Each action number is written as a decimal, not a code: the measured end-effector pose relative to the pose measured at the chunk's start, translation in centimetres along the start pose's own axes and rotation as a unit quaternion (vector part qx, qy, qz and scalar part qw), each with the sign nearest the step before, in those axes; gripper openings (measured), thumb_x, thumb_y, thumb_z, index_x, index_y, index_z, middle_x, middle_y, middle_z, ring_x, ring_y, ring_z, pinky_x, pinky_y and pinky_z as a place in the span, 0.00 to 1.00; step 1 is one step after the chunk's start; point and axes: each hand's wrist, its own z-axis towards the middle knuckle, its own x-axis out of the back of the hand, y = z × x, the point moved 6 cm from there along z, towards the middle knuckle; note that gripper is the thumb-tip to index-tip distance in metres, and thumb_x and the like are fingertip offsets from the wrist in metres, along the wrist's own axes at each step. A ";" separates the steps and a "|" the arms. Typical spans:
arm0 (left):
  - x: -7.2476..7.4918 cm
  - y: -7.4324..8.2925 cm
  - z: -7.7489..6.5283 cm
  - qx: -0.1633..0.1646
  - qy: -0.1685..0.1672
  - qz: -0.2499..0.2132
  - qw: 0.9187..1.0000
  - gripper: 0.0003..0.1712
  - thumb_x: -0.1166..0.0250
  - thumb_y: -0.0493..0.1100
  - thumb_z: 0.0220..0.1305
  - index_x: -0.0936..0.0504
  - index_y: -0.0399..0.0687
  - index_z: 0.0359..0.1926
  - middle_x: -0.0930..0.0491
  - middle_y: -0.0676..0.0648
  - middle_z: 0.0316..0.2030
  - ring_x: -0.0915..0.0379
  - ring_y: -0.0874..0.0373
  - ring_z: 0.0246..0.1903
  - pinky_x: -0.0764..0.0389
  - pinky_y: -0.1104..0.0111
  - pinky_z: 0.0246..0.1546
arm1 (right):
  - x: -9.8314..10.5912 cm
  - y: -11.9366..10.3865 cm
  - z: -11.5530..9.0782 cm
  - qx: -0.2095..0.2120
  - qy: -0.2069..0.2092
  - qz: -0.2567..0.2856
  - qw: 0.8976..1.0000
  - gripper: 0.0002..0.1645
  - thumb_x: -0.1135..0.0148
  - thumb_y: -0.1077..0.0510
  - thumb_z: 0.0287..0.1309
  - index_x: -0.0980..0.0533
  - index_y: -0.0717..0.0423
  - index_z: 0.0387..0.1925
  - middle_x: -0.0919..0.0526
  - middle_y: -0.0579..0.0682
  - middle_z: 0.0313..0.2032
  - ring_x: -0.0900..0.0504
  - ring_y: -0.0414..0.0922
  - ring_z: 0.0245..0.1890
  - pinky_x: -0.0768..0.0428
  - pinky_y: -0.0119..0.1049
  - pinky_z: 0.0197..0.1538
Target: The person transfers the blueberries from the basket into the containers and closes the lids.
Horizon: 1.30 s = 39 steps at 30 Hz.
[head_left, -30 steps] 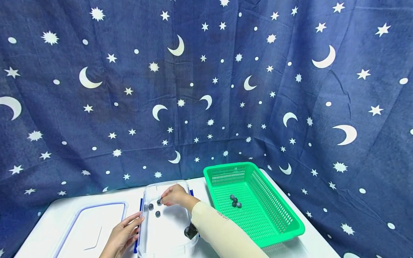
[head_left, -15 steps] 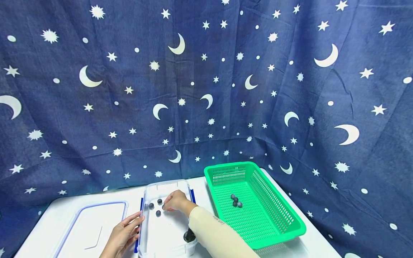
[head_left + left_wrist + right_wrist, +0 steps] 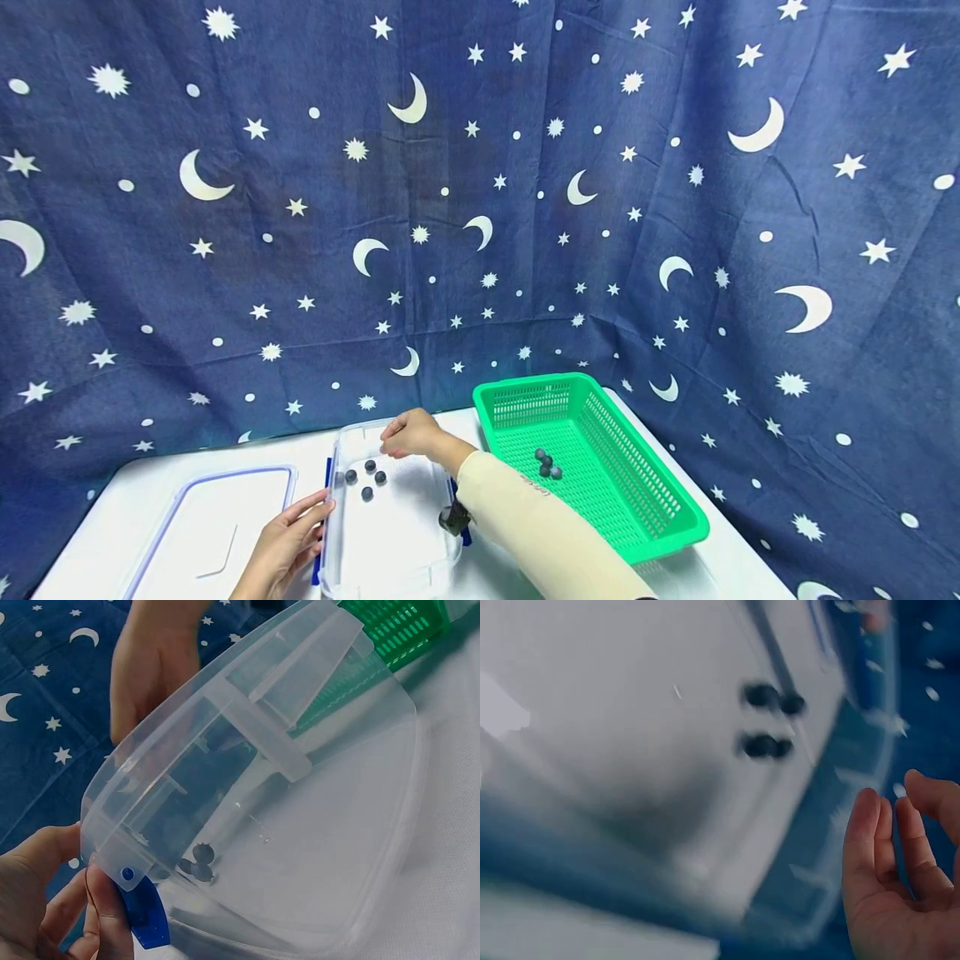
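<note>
Several blueberries (image 3: 367,493) lie at the left of the clear plastic container (image 3: 390,575), grouped near its far end. My left hand (image 3: 285,542) grips the container's left rim beside a blue latch (image 3: 148,919), fingertips right at the edge. Above the container's far side is my right hand (image 3: 412,433), up and to the right of the berries. In the right wrist view its fingers (image 3: 862,847) are loosely bent, with a gap to the thumb and nothing between them.
To the right stands a green perforated basket (image 3: 600,546) with several more blueberries (image 3: 545,471) on its floor. A clear lid with a bluish edge (image 3: 202,533) lies on the white table at left. A dark blue star-and-moon curtain (image 3: 480,167) hangs behind.
My right hand has let go of a blueberry, which now rests by the others in the container. The hand has lifted and moved away from them. My left hand stays at the rim.
</note>
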 end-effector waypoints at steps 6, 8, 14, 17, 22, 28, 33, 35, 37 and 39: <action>0.0 0.1 0.0 0.000 0.000 0.010 1.000 0.37 0.29 0.53 0.59 0.27 0.42 0.65 0.22 0.55 0.28 0.24 0.65 0.28 0.16 0.75 0.27 | 6.6 -1.3 0.2 0.034 0.018 -0.011 0.999 0.10 0.32 0.68 0.55 0.18 0.70 0.40 0.15 0.55 0.30 0.14 0.46 0.30 0.13 0.36 0.40; 0.0 0.1 0.0 0.000 -0.001 0.010 1.000 0.38 0.28 0.53 0.58 0.27 0.42 0.65 0.22 0.55 0.29 0.24 0.65 0.28 0.16 0.75 0.27 | 9.2 -0.8 0.2 0.029 0.038 -0.024 0.999 0.10 0.32 0.67 0.56 0.18 0.68 0.40 0.14 0.56 0.32 0.14 0.48 0.34 0.13 0.36 0.41; 0.0 0.1 0.0 0.002 0.000 0.011 1.000 0.39 0.28 0.54 0.58 0.28 0.42 0.66 0.21 0.56 0.29 0.25 0.66 0.28 0.16 0.75 0.28 | 16.5 3.1 0.6 0.021 0.084 -0.018 0.996 0.10 0.32 0.62 0.58 0.17 0.64 0.40 0.15 0.55 0.34 0.14 0.47 0.35 0.13 0.38 0.42; 0.0 0.1 0.0 0.001 -0.003 0.011 1.000 0.40 0.28 0.54 0.58 0.28 0.42 0.66 0.22 0.56 0.29 0.25 0.67 0.28 0.16 0.76 0.28 | 19.1 5.0 0.1 0.009 0.108 -0.015 0.994 0.10 0.32 0.62 0.58 0.18 0.63 0.41 0.16 0.55 0.34 0.14 0.48 0.35 0.13 0.39 0.43; 0.0 0.0 -0.1 0.003 -0.007 0.004 1.000 0.40 0.28 0.54 0.58 0.28 0.41 0.67 0.22 0.56 0.28 0.25 0.68 0.27 0.16 0.76 0.27 | 21.6 7.9 -1.7 -0.047 0.151 -0.012 0.987 0.14 0.35 0.63 0.61 0.20 0.67 0.47 0.18 0.60 0.42 0.15 0.55 0.43 0.14 0.43 0.49; 0.0 0.0 0.0 0.007 -0.007 0.006 1.000 0.41 0.29 0.54 0.59 0.30 0.41 0.68 0.22 0.55 0.28 0.25 0.68 0.26 0.17 0.76 0.28 | 22.1 12.0 -2.5 -0.058 0.177 -0.029 0.982 0.14 0.36 0.62 0.62 0.20 0.68 0.47 0.17 0.61 0.42 0.15 0.57 0.43 0.13 0.40 0.44; 0.0 -0.1 0.0 0.007 -0.007 0.007 1.000 0.43 0.29 0.55 0.59 0.32 0.40 0.69 0.23 0.55 0.28 0.25 0.68 0.27 0.17 0.76 0.28 | 21.3 14.8 -3.1 -0.064 0.180 -0.059 0.980 0.12 0.36 0.61 0.61 0.19 0.66 0.44 0.15 0.60 0.42 0.15 0.58 0.42 0.14 0.44 0.45; 0.0 0.0 0.0 0.007 -0.006 0.007 1.000 0.43 0.28 0.55 0.58 0.32 0.40 0.69 0.23 0.55 0.28 0.25 0.68 0.26 0.17 0.76 0.27 | 20.8 15.5 -3.4 -0.064 0.179 -0.066 0.980 0.11 0.35 0.62 0.60 0.18 0.66 0.42 0.15 0.59 0.40 0.15 0.57 0.39 0.14 0.43 0.43; -0.1 0.0 0.0 0.009 -0.006 0.006 1.000 0.44 0.28 0.55 0.58 0.32 0.39 0.69 0.23 0.55 0.28 0.25 0.68 0.26 0.17 0.76 0.27 | 20.4 16.0 -3.7 -0.065 0.179 -0.066 0.980 0.09 0.34 0.63 0.58 0.18 0.66 0.40 0.15 0.58 0.37 0.15 0.54 0.36 0.14 0.41 0.40; -0.1 0.1 -0.1 0.010 -0.005 0.005 1.000 0.43 0.29 0.55 0.59 0.33 0.39 0.69 0.23 0.55 0.28 0.25 0.68 0.26 0.17 0.76 0.26 | 20.0 16.4 -4.0 -0.065 0.175 -0.073 0.980 0.09 0.33 0.64 0.56 0.17 0.65 0.38 0.15 0.56 0.33 0.16 0.51 0.33 0.15 0.39 0.38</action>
